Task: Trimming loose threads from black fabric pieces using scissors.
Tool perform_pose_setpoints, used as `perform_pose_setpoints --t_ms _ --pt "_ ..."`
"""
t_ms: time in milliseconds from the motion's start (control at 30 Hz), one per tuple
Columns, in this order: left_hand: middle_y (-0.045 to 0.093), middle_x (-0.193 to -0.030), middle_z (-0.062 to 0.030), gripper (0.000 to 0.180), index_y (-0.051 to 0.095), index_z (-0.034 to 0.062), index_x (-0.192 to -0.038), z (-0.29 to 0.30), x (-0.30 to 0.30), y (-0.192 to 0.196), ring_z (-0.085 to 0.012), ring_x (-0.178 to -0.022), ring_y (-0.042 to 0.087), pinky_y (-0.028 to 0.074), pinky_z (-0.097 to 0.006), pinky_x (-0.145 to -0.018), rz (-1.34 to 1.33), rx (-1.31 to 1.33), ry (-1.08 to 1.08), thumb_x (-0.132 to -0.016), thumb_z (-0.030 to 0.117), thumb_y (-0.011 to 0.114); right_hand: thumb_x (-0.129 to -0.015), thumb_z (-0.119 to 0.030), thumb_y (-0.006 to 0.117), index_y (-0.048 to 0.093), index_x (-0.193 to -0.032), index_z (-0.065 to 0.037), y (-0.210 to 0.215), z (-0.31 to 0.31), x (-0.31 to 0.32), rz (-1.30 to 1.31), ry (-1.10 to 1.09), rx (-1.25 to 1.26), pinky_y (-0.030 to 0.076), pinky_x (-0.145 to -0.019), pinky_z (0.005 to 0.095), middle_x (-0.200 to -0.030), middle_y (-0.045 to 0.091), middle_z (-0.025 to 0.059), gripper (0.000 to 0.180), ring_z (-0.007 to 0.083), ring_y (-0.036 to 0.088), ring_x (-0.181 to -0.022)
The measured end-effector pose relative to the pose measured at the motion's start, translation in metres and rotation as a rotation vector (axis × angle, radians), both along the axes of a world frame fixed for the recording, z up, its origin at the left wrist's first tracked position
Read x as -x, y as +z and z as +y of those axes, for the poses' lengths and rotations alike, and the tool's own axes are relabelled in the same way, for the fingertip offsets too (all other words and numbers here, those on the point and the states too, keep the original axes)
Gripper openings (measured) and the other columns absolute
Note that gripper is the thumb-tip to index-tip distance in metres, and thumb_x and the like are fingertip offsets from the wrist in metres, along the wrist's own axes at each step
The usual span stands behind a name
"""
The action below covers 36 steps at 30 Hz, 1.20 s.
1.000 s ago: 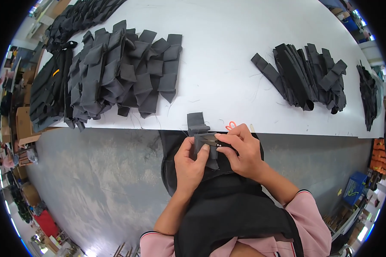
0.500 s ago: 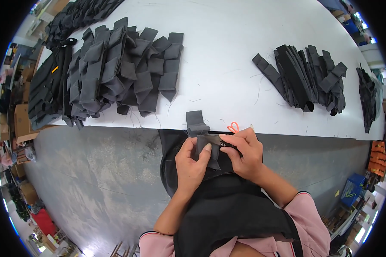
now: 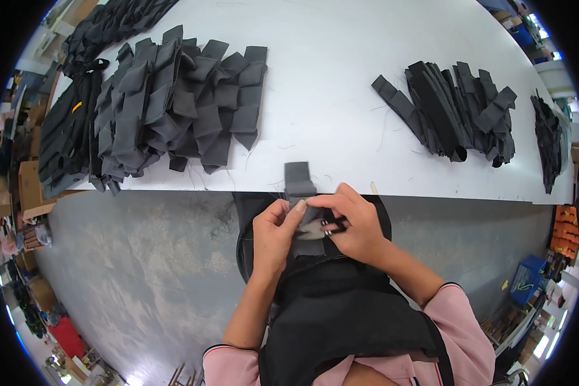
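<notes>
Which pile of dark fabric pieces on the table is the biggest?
The grey pile left of centre: it spreads wider than the black pile on the right.

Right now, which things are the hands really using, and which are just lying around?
In use: left hand and right hand holding a grey fabric piece, with small snips.

Lying about: big pile of grey pieces, black strap pile, white table, cardboard boxes.

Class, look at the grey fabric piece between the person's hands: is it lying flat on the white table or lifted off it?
Partly lifted: the grey fabric piece has its top end on the white table edge, while the left hand and right hand pinch its lower part.
</notes>
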<state>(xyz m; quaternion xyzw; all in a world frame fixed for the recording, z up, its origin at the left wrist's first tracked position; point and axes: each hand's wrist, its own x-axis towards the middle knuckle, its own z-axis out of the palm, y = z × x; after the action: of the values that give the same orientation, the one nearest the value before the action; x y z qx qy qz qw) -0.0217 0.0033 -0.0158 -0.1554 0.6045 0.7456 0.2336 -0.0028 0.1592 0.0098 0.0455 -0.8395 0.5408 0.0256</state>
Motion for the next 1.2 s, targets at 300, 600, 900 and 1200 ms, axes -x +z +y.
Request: perform_pose_setpoints --t_ms 300,600,900,1200 --pt "0.055 -0.078 0.005 0.022 0.062 0.0008 -0.094 0.004 -0.001 -0.009 -0.0032 -0.071 0.046 0.038 -0.019 -0.066 0.004 -0.104 -0.065 -0.09 0.022 0.06 -0.088 -0.015 0.06 0.054 -0.083 -0.006 -0.027 -0.01 0.034 -0.767 -0.185 0.908 0.024 -0.046 0.0165 -0.07 0.046 -0.0065 0.013 0.0 0.033 -0.054" --pt "0.066 -0.091 -0.0028 0.022 0.063 -0.002 -0.104 0.007 0.01 -0.008 -0.0059 -0.079 0.057 0.045 -0.021 -0.07 -0.095 -0.157 0.092 -0.087 0.012 0.063 -0.076 -0.01 0.072 0.06 -0.1 -0.005 -0.011 0.02 -0.02 -0.139 -0.106 0.02 0.043 -0.051 0.0241 -0.074 0.06 0.0033 0.027 0.0094 0.056 -0.059" --pt "0.067 -0.09 -0.0044 0.021 0.063 -0.0034 -0.104 0.01 0.009 0.004 -0.0054 -0.077 0.058 0.045 -0.02 -0.069 -0.038 -0.097 0.069 -0.086 0.009 0.064 -0.071 -0.014 0.072 0.064 -0.094 -0.01 0.01 0.037 -0.019 0.058 0.023 -0.306 0.042 -0.054 0.0299 -0.069 0.057 0.0023 0.025 0.0191 0.058 -0.06" --pt "0.067 -0.089 -0.0042 0.02 0.063 -0.0036 -0.102 0.008 0.01 0.006 -0.0049 -0.075 0.058 0.045 -0.02 -0.069 -0.073 -0.11 0.047 -0.087 0.009 0.063 -0.072 -0.015 0.072 0.064 -0.093 -0.01 0.014 0.04 -0.014 0.081 0.113 -0.319 0.043 -0.054 0.0304 -0.07 0.059 0.0015 0.023 0.0191 0.059 -0.061"
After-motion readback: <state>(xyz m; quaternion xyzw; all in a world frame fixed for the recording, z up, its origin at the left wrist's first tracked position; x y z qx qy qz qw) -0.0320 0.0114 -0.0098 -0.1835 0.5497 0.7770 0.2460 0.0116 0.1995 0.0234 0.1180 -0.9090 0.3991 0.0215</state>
